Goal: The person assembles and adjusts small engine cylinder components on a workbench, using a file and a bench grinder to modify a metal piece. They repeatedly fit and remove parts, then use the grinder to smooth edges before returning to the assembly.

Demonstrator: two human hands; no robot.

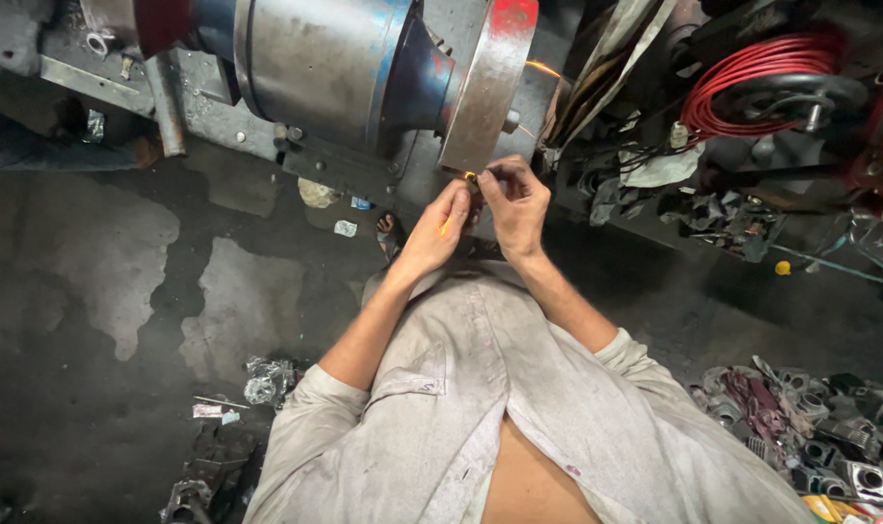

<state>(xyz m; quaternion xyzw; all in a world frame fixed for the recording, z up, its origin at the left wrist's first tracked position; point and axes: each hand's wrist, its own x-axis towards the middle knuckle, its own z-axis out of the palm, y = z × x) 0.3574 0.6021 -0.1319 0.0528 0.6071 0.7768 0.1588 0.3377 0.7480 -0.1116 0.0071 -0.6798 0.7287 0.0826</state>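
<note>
Both hands meet at the near edge of the grinding wheel (488, 87), pinching one tiny workpiece (472, 178) between them; the left hand (439, 229) grips it from the left, the right hand (515, 201) from the right. Sparks (544, 69) fly at the wheel's right, near the red cable coil (752, 78).

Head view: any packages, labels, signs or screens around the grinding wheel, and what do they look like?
No signs or screens show.
Small blue-and-white wrapper scrap: on the dark floor under the grey motor housing, left of the left hand.
Small white crumpled wrapper: on the floor just below the blue scrap.
Yellow flat packet: bottom right corner, beside the heap of grey metal parts; partly cut off.
</note>
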